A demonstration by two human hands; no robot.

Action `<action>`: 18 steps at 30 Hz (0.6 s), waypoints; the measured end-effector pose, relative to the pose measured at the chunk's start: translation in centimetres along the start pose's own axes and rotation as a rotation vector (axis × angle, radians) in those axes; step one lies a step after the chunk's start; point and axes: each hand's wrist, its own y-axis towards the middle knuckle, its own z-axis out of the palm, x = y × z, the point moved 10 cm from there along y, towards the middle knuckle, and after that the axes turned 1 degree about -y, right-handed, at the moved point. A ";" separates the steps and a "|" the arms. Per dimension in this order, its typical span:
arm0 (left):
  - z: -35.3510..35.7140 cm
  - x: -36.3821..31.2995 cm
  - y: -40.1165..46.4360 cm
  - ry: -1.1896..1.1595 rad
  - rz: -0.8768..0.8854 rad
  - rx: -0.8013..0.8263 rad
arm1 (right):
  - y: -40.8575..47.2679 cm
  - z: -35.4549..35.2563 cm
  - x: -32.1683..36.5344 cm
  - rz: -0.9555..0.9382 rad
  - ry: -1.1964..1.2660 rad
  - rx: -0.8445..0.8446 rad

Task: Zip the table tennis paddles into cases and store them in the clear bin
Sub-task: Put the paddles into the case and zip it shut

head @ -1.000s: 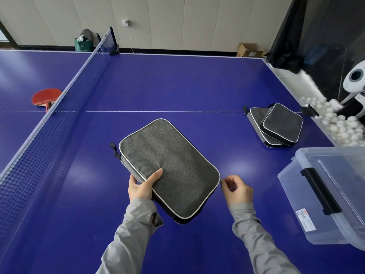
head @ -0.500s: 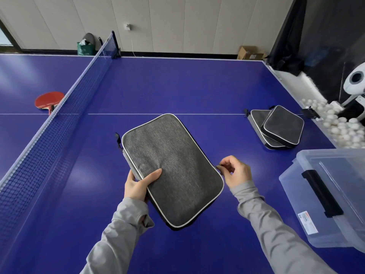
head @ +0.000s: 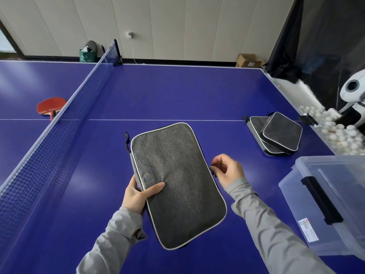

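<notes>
Table tennis room, blue table (head: 177, 91) with net (head: 65, 123), red paddle (head: 51, 105), heap of white balls (head: 339, 131), ball machine (head: 353, 95), panelled wall (head: 177, 26)

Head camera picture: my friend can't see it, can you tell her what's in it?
A person's left hand holds a grey paddle case over a blue table tennis table while the right hand pinches its zipper. Two more cases and a clear bin sit to the right, and a red paddle lies beyond the net.

Clear bin (head: 308, 204) cut off right.
</notes>
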 end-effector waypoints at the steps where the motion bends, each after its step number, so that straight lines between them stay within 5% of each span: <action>1: 0.1 0.1 0.0 0.011 -0.001 0.018 | 0.1 0.0 0.1 -0.002 0.005 0.004; 18: 1.3 -0.9 -0.5 0.087 0.040 0.169 | 0.3 -0.6 1.3 -0.038 0.036 -0.007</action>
